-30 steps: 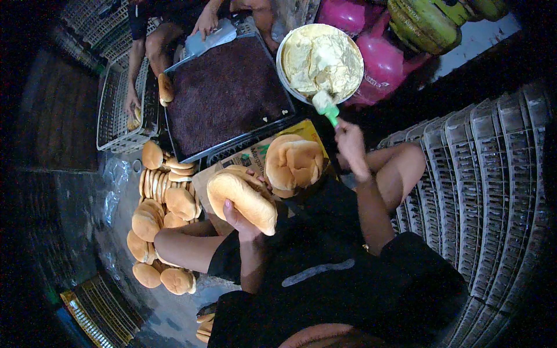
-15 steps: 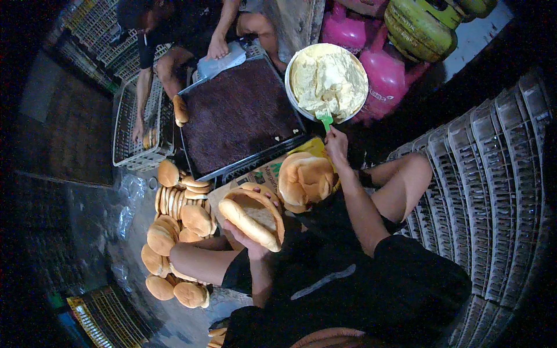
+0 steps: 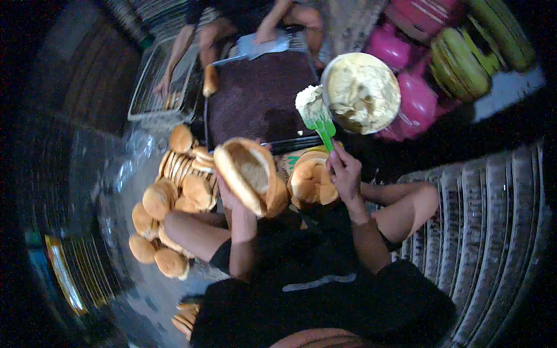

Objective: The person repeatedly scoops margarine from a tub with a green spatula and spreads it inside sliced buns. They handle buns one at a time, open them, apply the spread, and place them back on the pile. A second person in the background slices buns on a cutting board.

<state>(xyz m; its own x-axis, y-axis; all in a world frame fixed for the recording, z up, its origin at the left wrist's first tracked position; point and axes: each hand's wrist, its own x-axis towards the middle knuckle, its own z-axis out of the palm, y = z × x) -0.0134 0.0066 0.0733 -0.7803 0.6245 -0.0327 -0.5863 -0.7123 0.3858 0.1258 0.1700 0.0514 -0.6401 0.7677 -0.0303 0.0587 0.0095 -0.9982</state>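
My left hand (image 3: 231,197) is closed around a split bread bun (image 3: 255,174), which is spread so its pale inside shows. In my right hand (image 3: 346,174) is a green spatula (image 3: 325,130), its blade loaded with a lump of pale cream (image 3: 311,105). The spatula is raised between the bun and a round white tub (image 3: 399,110) of the same cream. Beneath my right hand, more buns (image 3: 313,181) sit stacked by my lap. Beyond the bun lies a wide tray (image 3: 210,124) filled with dark brown crumbs or sprinkles.
Many buns (image 3: 156,200) are piled on the floor at left. Across the tray, another person's hand (image 3: 162,87) reaches into a plastic crate (image 3: 134,107); a bun (image 3: 210,81) rests on the tray's corner. Pink and green gas cylinders (image 3: 458,64) stand far right, stacked grey crates (image 3: 481,214) nearer.
My right hand has lifted the spatula out of the tub with cream on it, toward the bun. My left hand has raised and tilted the bun. The whole view has shifted.
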